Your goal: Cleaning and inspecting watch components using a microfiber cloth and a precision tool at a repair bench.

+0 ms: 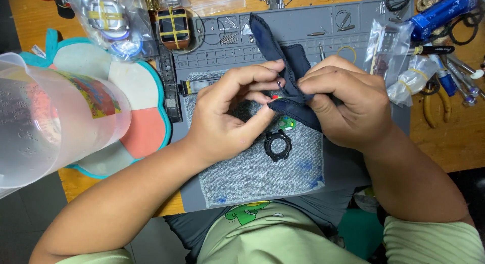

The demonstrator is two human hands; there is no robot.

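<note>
At the centre of the frame both hands meet above a grey work mat [348, 27] that lies on a wooden surface [454, 138]; the left hand [230, 112] pinches a tiny dark part [279, 84] between thumb and forefinger, its fingers drawn narrow around it; the right hand [348, 105] is closed on a dark blue cloth [288, 59], which it presses against that part, while the loose end of the cloth stands up toward the top of the frame.

Just below the hands a grey towel [257, 168] is spread over the mat; on it lies a black round watch case [278, 145], apart from both hands, and just above it a small green piece [287, 123] shows partly under the cloth; blue stains mark the lower edge of the towel.

At the left edge a clear plastic jug [45, 122] looms close to the camera, over a flower-shaped pad [141, 117] with a teal rim; at the upper left a black watch strap [169, 87] lies along the mat's edge, and a square watch [173, 27] bound with yellow bands sits above it, beside a clear bag [108, 21] of parts.

At the upper right, clear packets [399, 62], a blue cylinder [439, 11] and yellow-handled pliers [434, 105] lie on the wood.
</note>
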